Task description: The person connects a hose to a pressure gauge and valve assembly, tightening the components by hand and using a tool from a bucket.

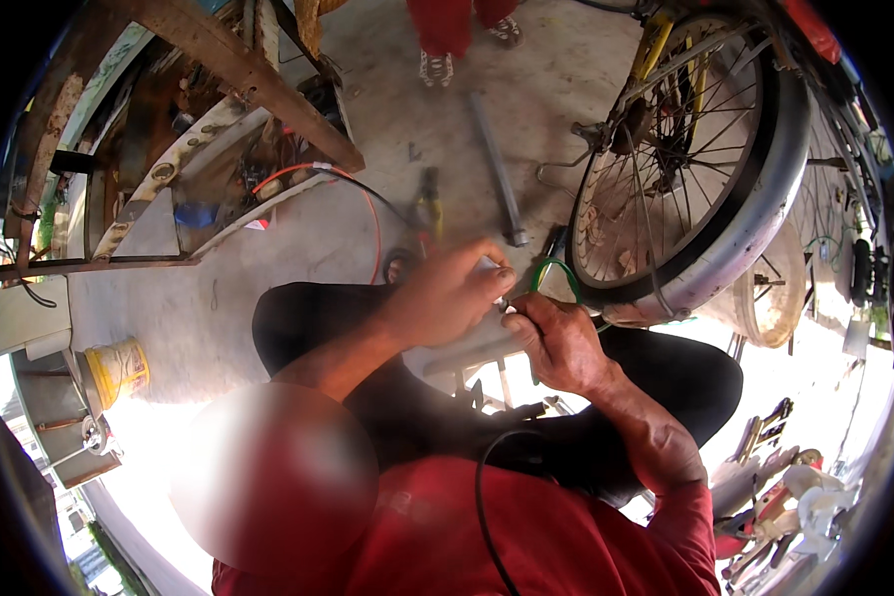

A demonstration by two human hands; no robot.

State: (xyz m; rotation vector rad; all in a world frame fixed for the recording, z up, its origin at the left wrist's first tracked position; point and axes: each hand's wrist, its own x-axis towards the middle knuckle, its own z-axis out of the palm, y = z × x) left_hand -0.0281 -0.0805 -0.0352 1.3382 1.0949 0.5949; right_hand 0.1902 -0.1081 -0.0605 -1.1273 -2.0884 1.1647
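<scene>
Above my lap, my left hand (447, 293) and my right hand (566, 343) meet with their fingertips almost touching. Both are closed in a pinch around a small metallic piece (504, 304), too small to name. Something pale (488, 264) shows between my left thumb and fingers. A green loop of cord or tubing (558, 264) curves up just behind my right hand; whether I hold its end is hidden.
A bicycle wheel (680, 159) with a silver mudguard stands at the right. On the concrete floor lie a long metal bar (495, 169) and a yellow-handled tool (430, 207). A rusty metal frame (238, 79) fills the left. A person's shoes (435, 69) stand ahead. A yellow bucket (117, 371) is at far left.
</scene>
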